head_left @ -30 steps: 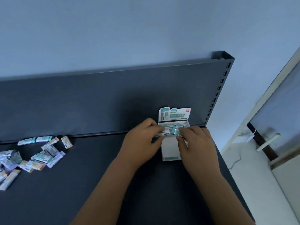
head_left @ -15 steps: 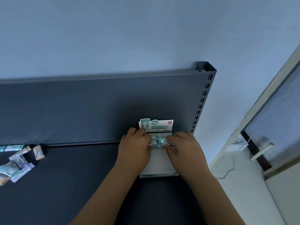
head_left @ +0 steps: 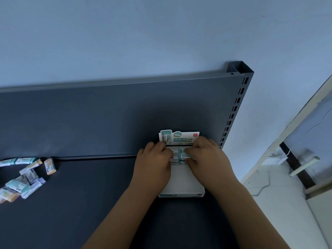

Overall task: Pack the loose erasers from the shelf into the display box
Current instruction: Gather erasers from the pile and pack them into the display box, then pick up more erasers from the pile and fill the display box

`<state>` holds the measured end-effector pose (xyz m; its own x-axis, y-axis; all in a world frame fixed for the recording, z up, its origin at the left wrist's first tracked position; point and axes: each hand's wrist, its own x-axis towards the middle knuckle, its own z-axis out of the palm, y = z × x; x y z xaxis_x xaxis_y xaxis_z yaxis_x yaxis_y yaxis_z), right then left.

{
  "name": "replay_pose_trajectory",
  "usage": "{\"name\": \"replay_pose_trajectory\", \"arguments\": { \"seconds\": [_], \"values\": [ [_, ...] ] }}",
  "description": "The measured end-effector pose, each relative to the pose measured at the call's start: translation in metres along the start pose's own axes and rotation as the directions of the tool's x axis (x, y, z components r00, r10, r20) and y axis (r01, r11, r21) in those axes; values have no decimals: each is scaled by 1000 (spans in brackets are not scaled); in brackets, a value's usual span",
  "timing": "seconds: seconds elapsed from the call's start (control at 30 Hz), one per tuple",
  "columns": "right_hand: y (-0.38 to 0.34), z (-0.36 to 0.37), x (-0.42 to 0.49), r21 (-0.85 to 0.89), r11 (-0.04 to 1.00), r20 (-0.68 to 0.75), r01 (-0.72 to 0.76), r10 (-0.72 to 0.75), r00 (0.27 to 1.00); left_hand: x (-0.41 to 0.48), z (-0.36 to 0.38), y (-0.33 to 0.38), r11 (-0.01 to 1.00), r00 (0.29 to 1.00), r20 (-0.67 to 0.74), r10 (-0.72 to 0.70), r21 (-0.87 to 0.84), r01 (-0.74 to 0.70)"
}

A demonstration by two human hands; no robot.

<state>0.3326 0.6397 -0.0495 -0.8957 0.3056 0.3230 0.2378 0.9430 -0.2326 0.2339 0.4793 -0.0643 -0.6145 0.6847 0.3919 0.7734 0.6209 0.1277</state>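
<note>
At the white cardboard display box [head_left: 181, 184], the left hand [head_left: 154, 164] and right hand [head_left: 208, 159] pinch teal-wrapped erasers [head_left: 179, 156] in (a loose eraser pile [head_left: 27, 178] lies unpacked).

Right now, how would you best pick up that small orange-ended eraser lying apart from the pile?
Pinch the small orange-ended wrapped eraser across its two long sides, coming down from above. It lies flat on the dark grey shelf, apart from the pile of loose erasers, so those sides look free.
</note>
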Motion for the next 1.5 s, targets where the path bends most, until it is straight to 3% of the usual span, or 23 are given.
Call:
{"name": "replay_pose_trajectory", "arguments": {
  "seconds": [0.37,0.77,1.1,1.27,1.5],
  "values": [
    [-4,8,-2,-7,1000,-20,-20,19,1000,-3,6,0,999,999,-31,37,-13,-37],
    [-16,10,-10,-195,979,17,-67,72,997,-7,0,6,1000,1000,-12,25,18,-25],
    [-81,-22,-41,72,981,-50,-182,186,981,-24,-73,-20,996,999,23,-42,-73,44],
    [-131,-9,-38,111,978,-6,-176,178,984,-52,-88,-58,996,984,165,-63,-47,72],
    [-183,15,-48,263,942,-12,-208,219,976,-89,-94,-102,993,967,235,-98,-45,111]
  ]
}}
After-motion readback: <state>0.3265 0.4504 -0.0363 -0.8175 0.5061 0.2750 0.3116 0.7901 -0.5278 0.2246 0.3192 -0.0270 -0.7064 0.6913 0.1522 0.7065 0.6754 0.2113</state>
